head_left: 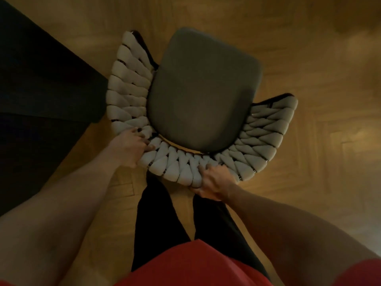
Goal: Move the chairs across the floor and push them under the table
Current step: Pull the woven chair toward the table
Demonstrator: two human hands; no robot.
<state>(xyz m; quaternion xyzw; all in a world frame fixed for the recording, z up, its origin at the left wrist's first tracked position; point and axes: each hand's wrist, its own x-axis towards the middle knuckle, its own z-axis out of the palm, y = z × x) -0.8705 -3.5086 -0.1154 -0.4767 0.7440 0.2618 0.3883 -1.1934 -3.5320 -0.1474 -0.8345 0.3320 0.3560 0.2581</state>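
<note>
The chair (202, 96) stands on the wood floor (309, 58), seen from straight above, with the person right behind it. Its grey padded seat points away from the person and slightly to the right. A curved back (127, 87) of pale woven straps wraps round the seat's rear and both sides, ending in two wings.

The left grip (129, 147) is clenched on the back at its rear left. The fingers are curled over the top onto the inner side, and dark-painted nails show against the straps. The right grip (214, 182) grasps the back at the rear, a little right of the middle. Its fingers are hooked over the top rim and its thumb is under the outer edge. Both forearms are bare and reach forward from the lower corners of the view.

A dark flat slab (41, 69) fills the left side of the view. Whether it is the table cannot be told in this dim, blurred view. Its nearest corner lies just beside the left wing of the back; whether they touch is not clear. No part of the seat lies under it.

Below the chair, the person's legs in black trousers (156, 223) stand on the floor, just behind the back. A red top (195, 265) fills the bottom edge. The floor shows a parquet pattern to the right of the chair.
</note>
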